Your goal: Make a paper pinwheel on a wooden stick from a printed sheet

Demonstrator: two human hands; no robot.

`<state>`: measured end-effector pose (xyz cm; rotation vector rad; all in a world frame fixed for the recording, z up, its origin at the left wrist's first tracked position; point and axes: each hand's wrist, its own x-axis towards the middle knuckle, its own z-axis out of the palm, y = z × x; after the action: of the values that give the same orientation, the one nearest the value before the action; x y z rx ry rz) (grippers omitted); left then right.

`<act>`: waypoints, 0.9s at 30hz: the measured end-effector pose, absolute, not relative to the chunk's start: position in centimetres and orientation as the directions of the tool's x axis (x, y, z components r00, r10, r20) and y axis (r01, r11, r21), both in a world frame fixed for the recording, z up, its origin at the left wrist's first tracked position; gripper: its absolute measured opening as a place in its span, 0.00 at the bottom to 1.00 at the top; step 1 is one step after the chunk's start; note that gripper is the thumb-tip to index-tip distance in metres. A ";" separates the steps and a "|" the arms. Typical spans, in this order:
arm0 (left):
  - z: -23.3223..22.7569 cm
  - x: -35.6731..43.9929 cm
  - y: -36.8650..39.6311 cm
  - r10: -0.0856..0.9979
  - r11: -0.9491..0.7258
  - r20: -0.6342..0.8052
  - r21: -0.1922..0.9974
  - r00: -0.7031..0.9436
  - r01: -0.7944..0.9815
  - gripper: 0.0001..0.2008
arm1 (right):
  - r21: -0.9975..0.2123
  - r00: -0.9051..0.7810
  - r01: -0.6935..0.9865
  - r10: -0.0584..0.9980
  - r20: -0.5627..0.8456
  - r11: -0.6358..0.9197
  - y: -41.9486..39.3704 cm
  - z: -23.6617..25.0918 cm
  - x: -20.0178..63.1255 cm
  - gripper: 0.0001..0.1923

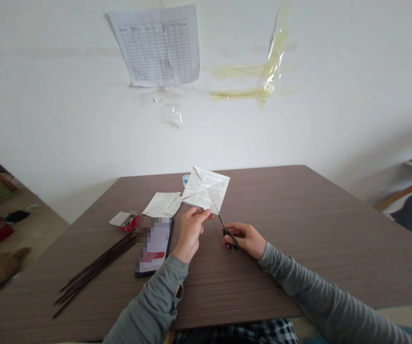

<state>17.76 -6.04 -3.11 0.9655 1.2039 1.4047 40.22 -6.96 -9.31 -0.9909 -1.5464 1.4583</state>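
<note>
My left hand [190, 230] pinches the lower edge of a square sheet of printed paper [209, 186], which is held up above the table. Crossing crease or cut lines run over the sheet, and one upper corner stands folded up. In my right hand [245, 238] is a pair of scissors [228, 234] with dark handles, my fingers in the loops. Their blades reach up to the paper's lower edge; how far apart the blades are is too small to tell. Left of the held sheet, a second printed paper [162, 204] lies flat on the table.
On the brown table [299, 229], left of my hands, lie a phone [156, 246], several thin dark sticks [94, 270] and an opened small red and white box [129, 222]. A small clear and blue container [186, 180] stands behind the held paper. The wall bears a taped printed sheet [159, 45].
</note>
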 end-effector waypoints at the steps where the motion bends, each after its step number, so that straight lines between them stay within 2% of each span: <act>1: -3.1 17.8 -6.1 0.984 0.002 -0.035 0.982 -0.173 -0.189 0.14 | -0.998 -0.394 0.033 0.919 0.027 0.044 -6.9 -9.4 40.2 0.42; 21: -3.4 17.8 -5.9 0.986 -0.007 -0.028 0.979 -0.165 -0.205 0.16 | -0.999 -0.403 0.038 0.915 0.015 0.033 -6.8 -9.5 40.2 0.44; 27: -3.3 17.8 -6.0 0.986 -0.006 -0.031 0.975 -0.164 -0.222 0.14 | -0.999 -0.391 0.025 0.920 0.026 0.039 -6.9 -9.3 40.1 0.42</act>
<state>17.85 -5.97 -3.35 0.9487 1.1654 1.4180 40.12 -6.95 -9.30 -0.9911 -1.5388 1.4565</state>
